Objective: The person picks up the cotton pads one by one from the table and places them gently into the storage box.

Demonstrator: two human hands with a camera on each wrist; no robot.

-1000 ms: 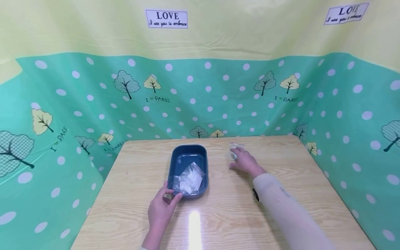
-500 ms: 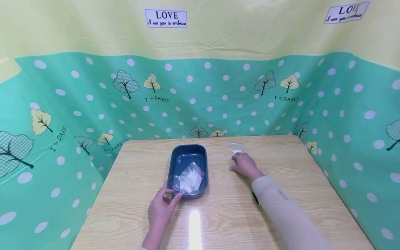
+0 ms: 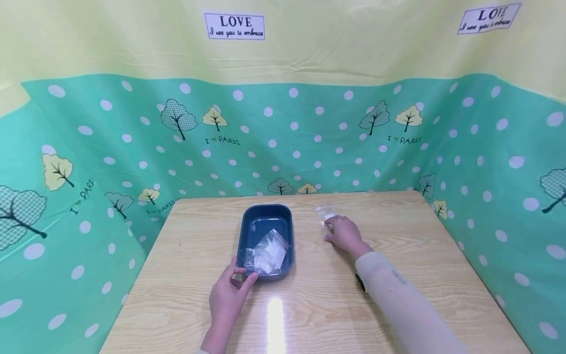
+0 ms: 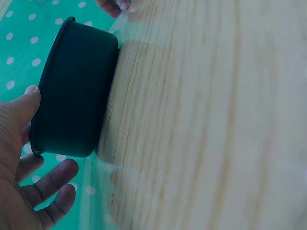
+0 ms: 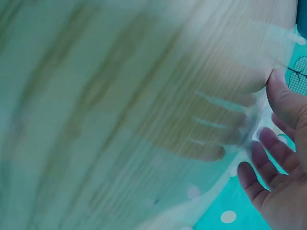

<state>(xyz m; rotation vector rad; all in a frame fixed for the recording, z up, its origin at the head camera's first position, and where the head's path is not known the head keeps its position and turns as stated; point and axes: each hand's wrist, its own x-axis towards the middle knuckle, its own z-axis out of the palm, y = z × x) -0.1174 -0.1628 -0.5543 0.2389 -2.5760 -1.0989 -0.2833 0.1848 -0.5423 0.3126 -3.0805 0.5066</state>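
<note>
In the head view, a dark blue rectangular tub (image 3: 265, 211) with rounded corners sits on the table. My left hand (image 3: 226, 299) grips its near left corner, thumb and forefinger at the rim. The left wrist view shows the thumb (image 4: 32, 98) on that rim, the other fingers spread. Inside the tub lie clear zip bags (image 3: 270, 253) with white contents. Right of the tub, a small clear zip bag (image 3: 325, 213) with something white in it lies flat on the table. My right hand (image 3: 347, 236) touches its lower right part with the fingertips, the fingers loosely bent.
The light wood table (image 3: 199, 236) ends at a green dotted cloth (image 3: 292, 142) hanging behind and along both sides. A glare streak (image 3: 275, 324) lies on the near part of the table.
The right hand has drawn back slightly from over the small zip bag. That bag has turned and slid a little to the left. The left hand and the tub have stayed in place.
</note>
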